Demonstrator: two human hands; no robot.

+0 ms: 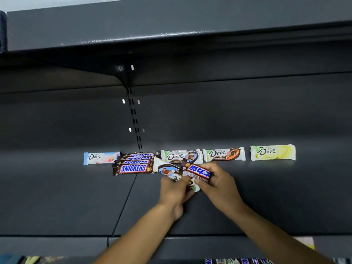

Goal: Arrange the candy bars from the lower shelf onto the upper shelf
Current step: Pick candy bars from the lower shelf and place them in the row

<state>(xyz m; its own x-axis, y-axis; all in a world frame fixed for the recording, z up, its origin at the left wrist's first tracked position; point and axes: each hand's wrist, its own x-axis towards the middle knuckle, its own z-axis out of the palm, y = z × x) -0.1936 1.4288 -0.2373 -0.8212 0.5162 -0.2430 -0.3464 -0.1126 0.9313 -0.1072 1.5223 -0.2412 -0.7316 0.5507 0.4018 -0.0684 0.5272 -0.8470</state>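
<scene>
My right hand (215, 180) pinched a Snickers bar (199, 171) just right of the Snickers stack (134, 162) on the upper shelf (57, 197); my left hand (174, 189) clutched a white Dove bar (169, 171). Working so tangled, I judged my knuckles might scatter that stack.

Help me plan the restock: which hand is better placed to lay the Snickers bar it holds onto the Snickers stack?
Probably the right hand: it grips the Snickers bar, while the left hand holds a Dove bar. The Snickers stack lies just left of both.
</scene>
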